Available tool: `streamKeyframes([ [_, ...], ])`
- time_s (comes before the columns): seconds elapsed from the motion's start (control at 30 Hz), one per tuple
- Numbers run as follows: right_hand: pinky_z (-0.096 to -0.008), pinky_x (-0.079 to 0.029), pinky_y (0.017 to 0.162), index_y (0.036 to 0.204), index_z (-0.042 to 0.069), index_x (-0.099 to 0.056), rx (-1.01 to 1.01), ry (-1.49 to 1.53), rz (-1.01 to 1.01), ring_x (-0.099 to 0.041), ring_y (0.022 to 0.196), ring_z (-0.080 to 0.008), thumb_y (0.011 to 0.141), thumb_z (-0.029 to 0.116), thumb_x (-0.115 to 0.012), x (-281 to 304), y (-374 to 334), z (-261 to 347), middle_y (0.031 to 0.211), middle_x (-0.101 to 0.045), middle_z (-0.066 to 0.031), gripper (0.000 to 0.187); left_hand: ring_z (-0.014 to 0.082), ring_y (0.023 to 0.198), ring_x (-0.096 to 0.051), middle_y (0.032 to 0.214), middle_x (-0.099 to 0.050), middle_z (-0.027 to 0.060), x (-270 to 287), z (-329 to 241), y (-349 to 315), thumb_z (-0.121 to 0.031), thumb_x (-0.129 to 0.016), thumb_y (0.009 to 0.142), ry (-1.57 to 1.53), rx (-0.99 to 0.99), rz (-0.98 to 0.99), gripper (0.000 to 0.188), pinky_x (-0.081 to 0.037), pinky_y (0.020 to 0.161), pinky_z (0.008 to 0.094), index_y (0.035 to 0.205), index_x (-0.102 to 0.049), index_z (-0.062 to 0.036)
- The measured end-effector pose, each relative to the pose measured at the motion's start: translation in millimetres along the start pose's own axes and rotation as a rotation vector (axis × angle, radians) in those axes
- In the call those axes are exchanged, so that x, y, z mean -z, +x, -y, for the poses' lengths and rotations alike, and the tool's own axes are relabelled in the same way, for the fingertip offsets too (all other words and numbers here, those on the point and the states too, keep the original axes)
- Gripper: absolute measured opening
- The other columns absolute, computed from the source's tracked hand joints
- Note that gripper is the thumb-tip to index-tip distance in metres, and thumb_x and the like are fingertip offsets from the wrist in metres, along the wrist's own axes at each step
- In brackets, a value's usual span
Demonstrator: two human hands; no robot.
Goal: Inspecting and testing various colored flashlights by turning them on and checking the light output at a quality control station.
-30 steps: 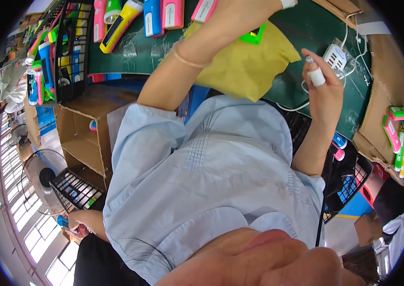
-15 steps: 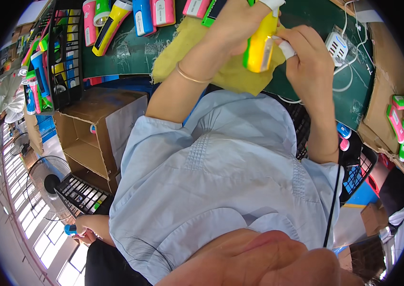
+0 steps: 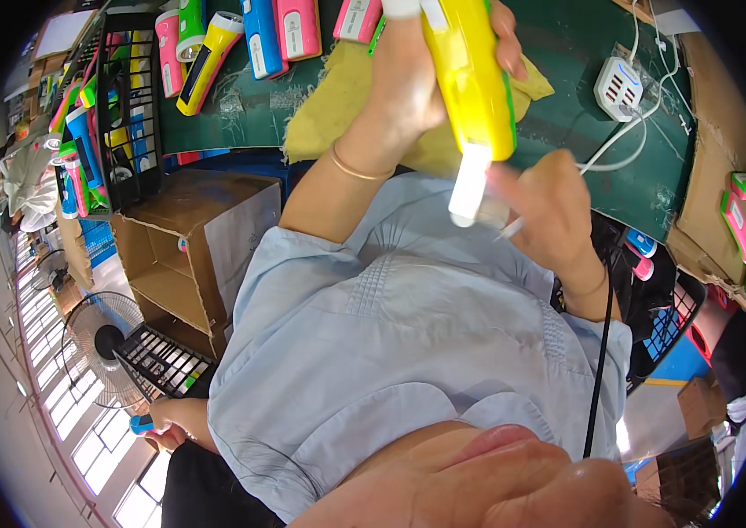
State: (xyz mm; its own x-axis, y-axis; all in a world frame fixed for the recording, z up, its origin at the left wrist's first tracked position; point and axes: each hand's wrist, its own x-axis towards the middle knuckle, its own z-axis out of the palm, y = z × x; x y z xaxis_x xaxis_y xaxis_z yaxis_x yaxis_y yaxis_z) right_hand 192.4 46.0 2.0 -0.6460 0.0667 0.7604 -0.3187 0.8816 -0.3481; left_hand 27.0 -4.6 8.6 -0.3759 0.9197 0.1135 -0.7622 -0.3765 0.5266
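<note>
My left hand (image 3: 404,84) is wrapped round a yellow flashlight (image 3: 470,75) with a green edge, its fingertips showing on the far side. From the flashlight's near end juts a bright white strip (image 3: 470,187) with a rounded tip. Close beside this strip is my right hand (image 3: 553,211), fingers bent and smeared by motion; whether they grip the strip I cannot tell. White wrapping shows on fingers of both hands. Beneath them a yellow cloth (image 3: 325,114) lies on the green table (image 3: 254,114).
Pink, green, blue and yellow flashlights, among them a blue one (image 3: 260,40), line the table's far left. A black basket (image 3: 131,106) of flashlights stands left. At right are a white USB charger (image 3: 618,88) with cables and a cardboard box (image 3: 716,167). Another person's hand (image 3: 166,422) shows lower left.
The flashlight has come nearer and turned, and the white strip now sticks out of its end. My right hand has dropped from beside it toward my body.
</note>
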Motion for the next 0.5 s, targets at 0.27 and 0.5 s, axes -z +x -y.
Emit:
streamKeyframes([
  [0.27, -0.0325, -0.047, 0.064, 0.108, -0.002, -0.054, -0.472, 0.289, -0.066, -0.055, 0.069, -0.0262, 0.065, 0.009, -0.073, -27, -5, -20, 0.082, -0.054, -0.0133, 0.048, 0.0277, 0.088, -0.059, 0.103, -0.058, 0.0142, 8, 7, -37, -0.044, -0.076, 0.064, 0.954, -0.151, 0.205, 0.070, -0.048, 0.075, 0.0329, 0.111, -0.049, -0.0005],
  [0.5, -0.0269, -0.041, 0.068, 0.109, 0.001, -0.054, -0.657, 0.292, 0.103, -0.050, 0.076, -0.0220, 0.081, 0.009, -0.057, 4, -16, -34, 0.083, -0.048, -0.0098, 0.028, 0.0238, 0.101, -0.056, 0.110, -0.054, 0.0135, 8, 2, -49, -0.016, -0.079, 0.065, 1.438, -0.395, 0.171, 0.076, -0.045, 0.086, 0.0341, 0.124, -0.035, 0.0011],
])
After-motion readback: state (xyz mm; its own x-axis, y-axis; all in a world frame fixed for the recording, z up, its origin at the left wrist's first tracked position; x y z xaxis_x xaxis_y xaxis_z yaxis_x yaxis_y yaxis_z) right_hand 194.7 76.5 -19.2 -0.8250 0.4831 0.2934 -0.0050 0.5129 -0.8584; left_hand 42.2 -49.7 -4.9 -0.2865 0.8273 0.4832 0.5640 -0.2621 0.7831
